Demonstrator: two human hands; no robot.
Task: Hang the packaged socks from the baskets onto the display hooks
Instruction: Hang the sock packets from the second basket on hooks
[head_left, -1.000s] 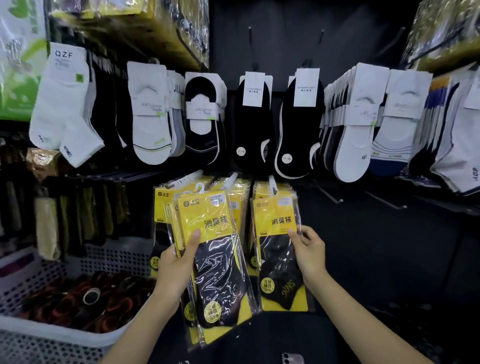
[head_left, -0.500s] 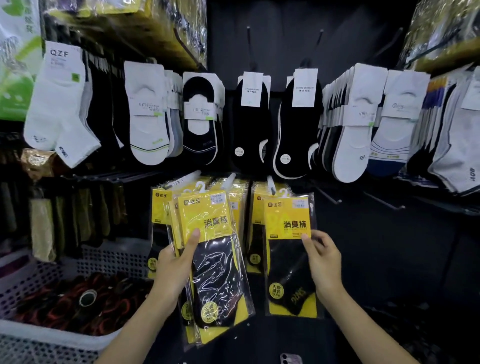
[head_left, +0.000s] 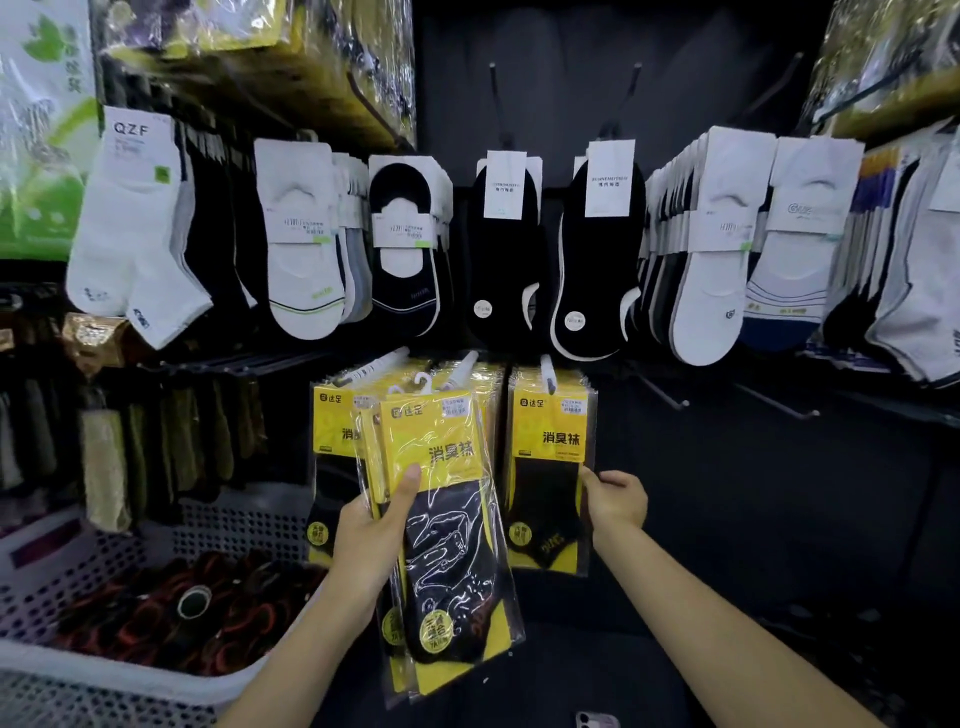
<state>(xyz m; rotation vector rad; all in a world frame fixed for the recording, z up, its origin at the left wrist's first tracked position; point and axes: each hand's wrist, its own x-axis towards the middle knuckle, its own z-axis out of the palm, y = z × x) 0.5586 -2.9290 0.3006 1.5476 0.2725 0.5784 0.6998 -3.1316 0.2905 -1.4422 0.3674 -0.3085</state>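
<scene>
Two bare hands work at a sock display. Left hand (head_left: 375, 540) is closed round a fanned stack of yellow sock packets (head_left: 441, 525), thumb pressed flat on the front packet's yellow card, fingers hidden behind. The stack tilts slightly, tops leaning left, held just in front of the packets already hanging.

Right hand (head_left: 615, 501) pinches the right edge of a hanging packet (head_left: 550, 467), fingers curled loosely on its side. That packet sits at the front of a row on a white-tipped hook (head_left: 548, 371), hanging straight.

More yellow packets (head_left: 332, 441) hang on the hooks to the left, partly covered by the held stack.

Above: a row of white and black low-cut socks (head_left: 506, 249) on card tags. Bare hooks (head_left: 670, 397) stick out to the right, nothing on them.

Lower left: pale perforated basket (head_left: 130, 675), holding dark bundled goods with red-orange trim; contents too blurred to identify.
</scene>
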